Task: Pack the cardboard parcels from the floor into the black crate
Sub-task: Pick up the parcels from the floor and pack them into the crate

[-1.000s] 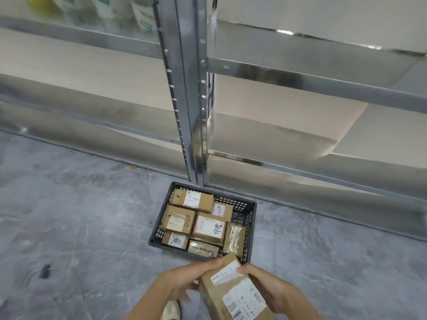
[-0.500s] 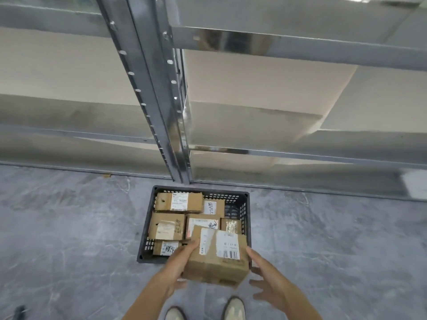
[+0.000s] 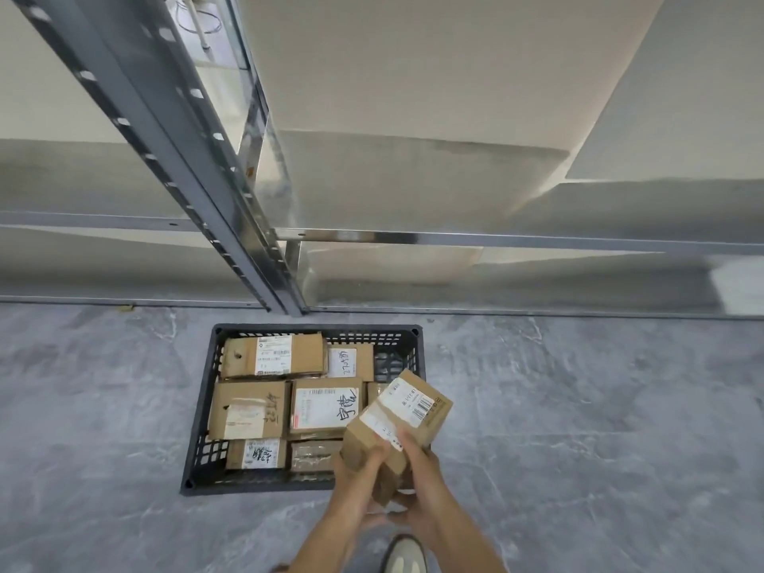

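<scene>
Over the crate (image 3: 201, 423), both hands (image 3: 364, 469) hold a parcel (image 3: 399, 423).

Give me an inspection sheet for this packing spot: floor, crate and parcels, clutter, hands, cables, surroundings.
Surface: grey marbled floor, bare around the crate.
Job's things: black crate on the floor, holding several labelled parcels; one held parcel tilted above its near right corner.
Clutter: small scrap by the shelf base.
Grippers: left hand and right hand both grip the held parcel.
Cables: white cable, top left behind the upright.
Surroundings: metal shelving behind; shoe below.
</scene>
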